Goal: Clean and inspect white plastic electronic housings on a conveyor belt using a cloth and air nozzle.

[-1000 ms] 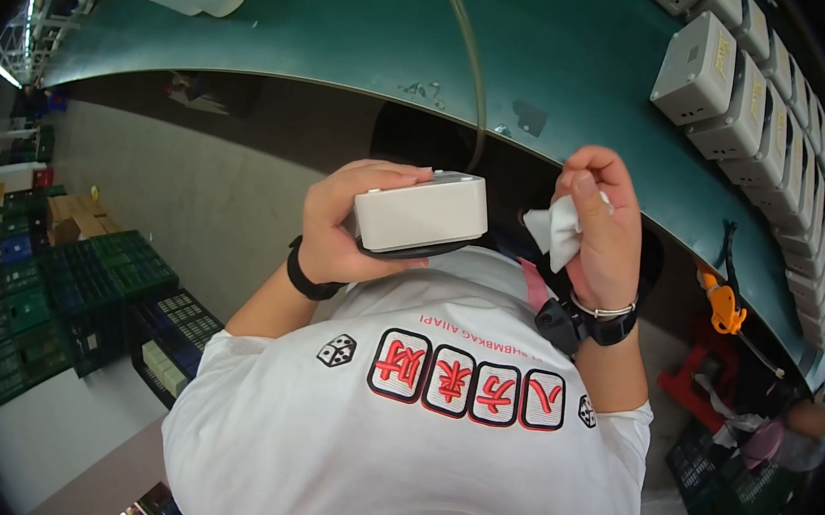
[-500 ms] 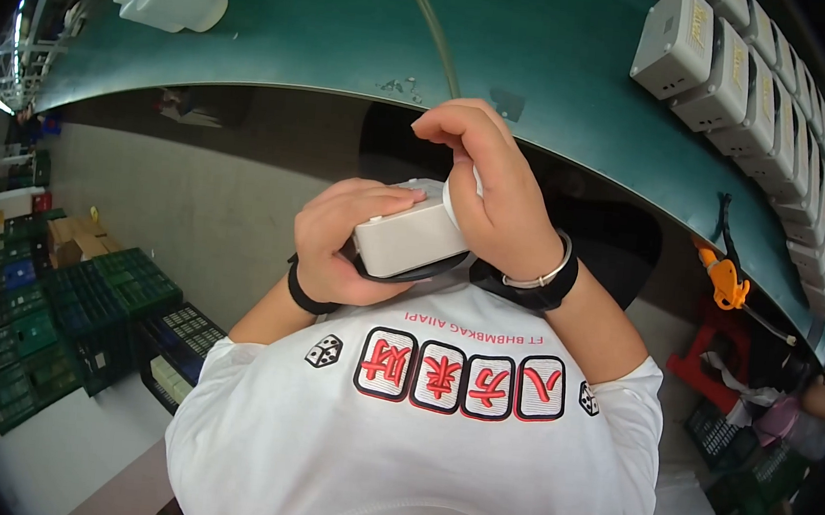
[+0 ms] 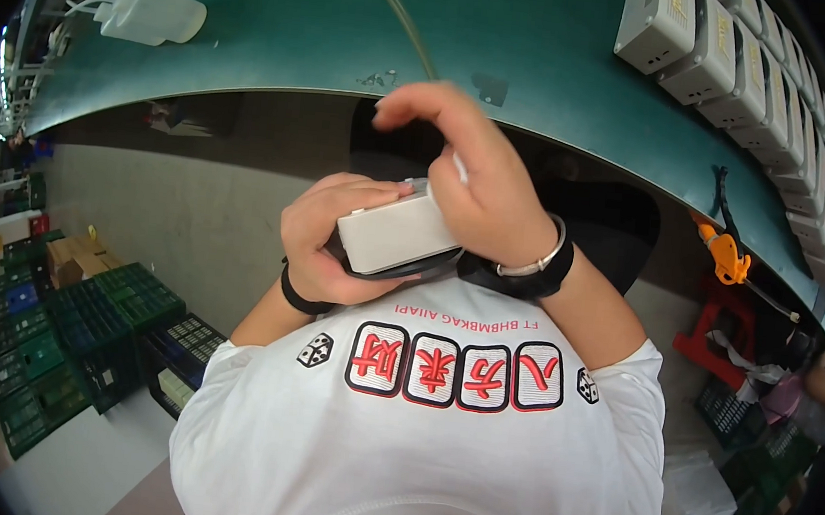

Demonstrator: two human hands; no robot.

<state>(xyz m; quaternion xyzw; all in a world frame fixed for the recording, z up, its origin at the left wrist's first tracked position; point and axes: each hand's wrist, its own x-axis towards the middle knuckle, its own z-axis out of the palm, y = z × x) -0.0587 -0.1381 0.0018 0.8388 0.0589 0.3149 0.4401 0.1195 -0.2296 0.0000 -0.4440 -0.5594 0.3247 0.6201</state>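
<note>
Bench: green-topped workbench, curving above the held box.
Box: small white rectangular plastic box with a dark band along its lower edge, held at chest height below the bench edge.
Left hand: clenched round the box's left end.
Right hand: resting on the box's right end, fingers curled; grasp unclear.
Row: matching white boxes lined up on the bench, upper right of the held box.
Bottle: white plastic squeeze bottle, far upper left.
Crates: green crates, lower left on the floor.

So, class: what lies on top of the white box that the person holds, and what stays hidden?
The right hand lies over the white box, which the left hand grips from the side. A dark cable loops beneath it. The box's right end and whatever the right hand presses there are covered.
</note>
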